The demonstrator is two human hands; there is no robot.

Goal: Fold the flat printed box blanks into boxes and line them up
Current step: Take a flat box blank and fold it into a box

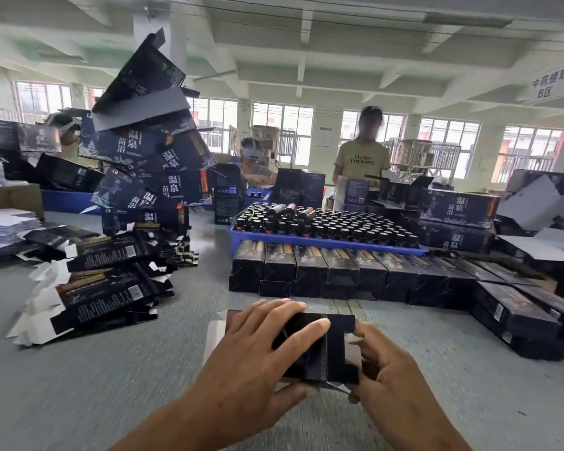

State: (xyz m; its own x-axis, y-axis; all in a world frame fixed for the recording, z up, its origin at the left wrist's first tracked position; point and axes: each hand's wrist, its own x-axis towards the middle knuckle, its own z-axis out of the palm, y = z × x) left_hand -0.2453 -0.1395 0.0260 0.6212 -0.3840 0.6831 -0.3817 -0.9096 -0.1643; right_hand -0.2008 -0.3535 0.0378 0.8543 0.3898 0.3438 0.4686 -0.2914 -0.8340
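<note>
Item nearest the lens: left hand (267,349), fingers spread over the top and thumb curled beneath a half-formed dark box blank (319,348), which is held just above the grey table (95,385) at 6 o'clock. Right hand (388,372) is set against the blank's right end, its fingers curled and pinching an end flap; the exact contact is partly hidden. The blank is judged light, thin printed card: stiff along its panels, weak at the scored creases, glossy and likely slippery, easily dented. Hold is best taken on the long side panels near the creases, the flaps being left free for tucking. At 12 o'clock, well apart, a row of finished boxes (339,271) is lined up side by side, with a blue tray of bottles (323,227) behind it. At 9 to 10 o'clock a loose heap of flat blanks (95,294) is spread, with a leaning stack of larger cartons (150,164) beyond.
</note>
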